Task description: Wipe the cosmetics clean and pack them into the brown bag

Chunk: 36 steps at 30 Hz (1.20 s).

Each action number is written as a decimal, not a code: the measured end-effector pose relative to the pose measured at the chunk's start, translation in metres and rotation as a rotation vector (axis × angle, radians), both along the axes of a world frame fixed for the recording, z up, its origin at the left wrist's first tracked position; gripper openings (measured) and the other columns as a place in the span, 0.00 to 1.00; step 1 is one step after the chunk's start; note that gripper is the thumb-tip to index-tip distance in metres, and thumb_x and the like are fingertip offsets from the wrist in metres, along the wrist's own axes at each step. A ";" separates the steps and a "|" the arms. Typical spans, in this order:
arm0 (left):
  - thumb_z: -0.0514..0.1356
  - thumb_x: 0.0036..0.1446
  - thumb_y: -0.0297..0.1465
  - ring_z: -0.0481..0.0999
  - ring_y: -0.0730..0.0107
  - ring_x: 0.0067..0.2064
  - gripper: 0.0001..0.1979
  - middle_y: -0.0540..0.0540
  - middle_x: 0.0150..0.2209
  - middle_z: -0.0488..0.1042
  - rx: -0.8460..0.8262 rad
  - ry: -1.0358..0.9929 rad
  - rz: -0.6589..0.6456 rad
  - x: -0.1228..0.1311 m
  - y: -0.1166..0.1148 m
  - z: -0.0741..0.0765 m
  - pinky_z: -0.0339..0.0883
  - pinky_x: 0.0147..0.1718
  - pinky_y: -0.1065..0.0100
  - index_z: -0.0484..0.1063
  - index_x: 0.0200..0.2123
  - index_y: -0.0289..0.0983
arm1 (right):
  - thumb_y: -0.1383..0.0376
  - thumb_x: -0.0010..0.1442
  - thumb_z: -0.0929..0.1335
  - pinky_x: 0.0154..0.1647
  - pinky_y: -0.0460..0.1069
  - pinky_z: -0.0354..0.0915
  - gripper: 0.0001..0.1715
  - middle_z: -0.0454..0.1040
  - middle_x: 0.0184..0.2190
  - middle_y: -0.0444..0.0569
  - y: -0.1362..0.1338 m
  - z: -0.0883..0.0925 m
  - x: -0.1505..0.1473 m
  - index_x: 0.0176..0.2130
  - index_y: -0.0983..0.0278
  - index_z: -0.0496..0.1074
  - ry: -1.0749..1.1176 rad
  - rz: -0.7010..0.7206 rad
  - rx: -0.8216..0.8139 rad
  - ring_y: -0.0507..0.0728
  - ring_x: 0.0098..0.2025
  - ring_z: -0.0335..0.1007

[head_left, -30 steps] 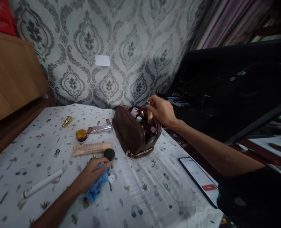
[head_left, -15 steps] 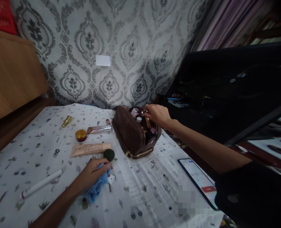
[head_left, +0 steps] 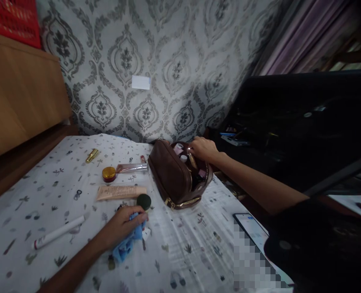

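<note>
The gold item [head_left: 192,161] the right hand [head_left: 204,149] held upright a second ago now leans inside the open brown bag [head_left: 170,175] on a patterned sheet [head_left: 180,232], near a white-capped container [head_left: 183,158]; that hand has sunk to the far-right rim, fingertips hidden, so its grip cannot be told. Well apart, the left hand [head_left: 127,224] stays closed on a blue cloth [head_left: 124,249] beside a dark-lidded jar [head_left: 144,202]. Print on the beige tube [head_left: 121,192] is too small to read.
</note>
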State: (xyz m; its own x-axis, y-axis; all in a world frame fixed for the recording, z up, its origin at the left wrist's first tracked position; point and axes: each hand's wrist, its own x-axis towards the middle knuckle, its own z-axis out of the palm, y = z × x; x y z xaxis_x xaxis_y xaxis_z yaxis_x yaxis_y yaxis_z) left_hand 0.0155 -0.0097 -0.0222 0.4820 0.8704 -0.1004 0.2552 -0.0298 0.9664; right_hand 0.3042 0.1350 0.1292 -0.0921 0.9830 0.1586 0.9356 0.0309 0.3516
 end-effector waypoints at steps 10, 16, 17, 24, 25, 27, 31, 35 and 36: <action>0.56 0.59 0.50 0.69 0.69 0.29 0.23 0.48 0.28 0.75 0.010 -0.021 -0.035 0.000 0.001 0.000 0.60 0.28 0.72 0.74 0.32 0.36 | 0.62 0.66 0.64 0.43 0.53 0.68 0.20 0.78 0.50 0.60 0.003 -0.008 0.001 0.52 0.61 0.78 0.080 -0.086 0.008 0.65 0.50 0.76; 0.55 0.60 0.50 0.69 0.69 0.30 0.22 0.48 0.30 0.75 0.072 0.026 -0.018 -0.002 0.000 0.002 0.60 0.28 0.72 0.74 0.32 0.36 | 0.63 0.67 0.61 0.45 0.53 0.68 0.22 0.76 0.54 0.59 -0.002 -0.014 0.003 0.56 0.56 0.76 0.140 -0.039 0.008 0.66 0.53 0.74; 0.55 0.60 0.49 0.69 0.69 0.30 0.22 0.48 0.30 0.75 0.067 0.024 -0.017 -0.003 0.000 0.001 0.60 0.28 0.72 0.74 0.32 0.36 | 0.63 0.68 0.61 0.45 0.54 0.68 0.23 0.75 0.54 0.59 -0.004 -0.014 0.003 0.56 0.57 0.76 0.151 -0.037 0.006 0.66 0.53 0.74; 0.57 0.60 0.49 0.73 0.68 0.31 0.22 0.48 0.30 0.77 0.034 0.005 -0.023 -0.004 0.003 -0.003 0.63 0.31 0.71 0.75 0.35 0.35 | 0.61 0.66 0.63 0.51 0.58 0.66 0.23 0.74 0.52 0.61 -0.025 -0.021 -0.002 0.57 0.63 0.75 0.225 0.135 0.222 0.68 0.53 0.70; 0.57 0.59 0.49 0.73 0.68 0.32 0.22 0.47 0.30 0.76 0.031 0.000 -0.021 -0.004 0.003 -0.003 0.63 0.32 0.71 0.75 0.35 0.35 | 0.62 0.66 0.63 0.52 0.59 0.66 0.21 0.73 0.52 0.61 -0.032 -0.024 -0.007 0.54 0.64 0.76 0.278 0.196 0.274 0.68 0.54 0.69; 0.57 0.59 0.50 0.73 0.68 0.31 0.23 0.47 0.30 0.76 0.010 -0.018 -0.022 -0.004 0.004 -0.003 0.64 0.32 0.70 0.75 0.36 0.34 | 0.62 0.66 0.63 0.56 0.59 0.65 0.19 0.73 0.52 0.59 -0.050 -0.032 -0.022 0.49 0.64 0.78 0.429 0.363 0.351 0.66 0.54 0.68; 0.59 0.56 0.52 0.72 0.68 0.31 0.25 0.47 0.29 0.75 -0.041 -0.070 -0.018 -0.004 0.005 -0.005 0.64 0.31 0.70 0.75 0.36 0.34 | 0.61 0.68 0.62 0.56 0.55 0.67 0.17 0.75 0.48 0.56 -0.089 -0.069 -0.064 0.44 0.62 0.78 0.764 0.725 0.258 0.61 0.52 0.71; 0.60 0.55 0.53 0.73 0.69 0.31 0.26 0.46 0.29 0.75 -0.086 -0.104 -0.020 -0.005 0.003 0.000 0.65 0.32 0.69 0.74 0.34 0.34 | 0.61 0.68 0.61 0.56 0.57 0.68 0.18 0.73 0.51 0.56 -0.101 -0.127 -0.102 0.49 0.61 0.76 0.939 0.762 0.024 0.61 0.54 0.70; 0.61 0.54 0.54 0.73 0.69 0.30 0.26 0.46 0.29 0.75 -0.099 -0.105 -0.027 -0.007 0.003 0.003 0.65 0.32 0.70 0.74 0.34 0.34 | 0.61 0.68 0.61 0.58 0.58 0.67 0.19 0.72 0.53 0.58 -0.098 -0.142 -0.109 0.51 0.62 0.74 0.991 0.711 0.009 0.62 0.56 0.68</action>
